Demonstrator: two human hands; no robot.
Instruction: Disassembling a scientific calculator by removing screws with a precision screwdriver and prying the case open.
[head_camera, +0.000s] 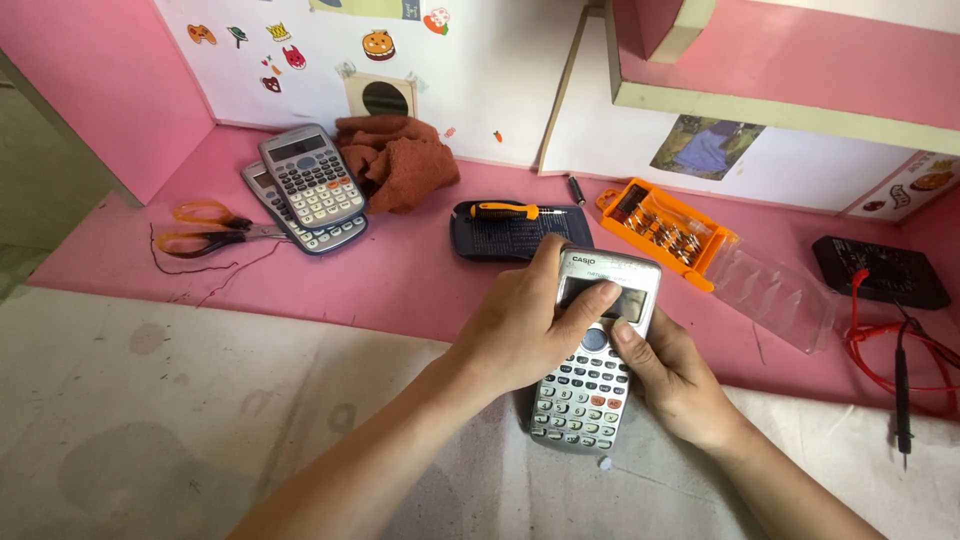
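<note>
A silver-grey scientific calculator (590, 395) lies face up at the front edge of the pink desk (400, 285). My left hand (520, 325) grips its upper left side, with the thumb resting across the screen. From the right, my right hand (675, 375) holds the body, and its thumb presses near the round blue key below the screen. Both hands hide part of the calculator's top half.
Two stacked calculators (310, 185), orange-handled scissors (205, 230) and a brown cloth (400, 160) lie at the back left. A black mat (515, 235) with an orange-handled screwdriver (505, 211), an open orange bit case (665, 230) with a clear lid, a black multimeter (880, 270) and red leads (900, 350) sit right.
</note>
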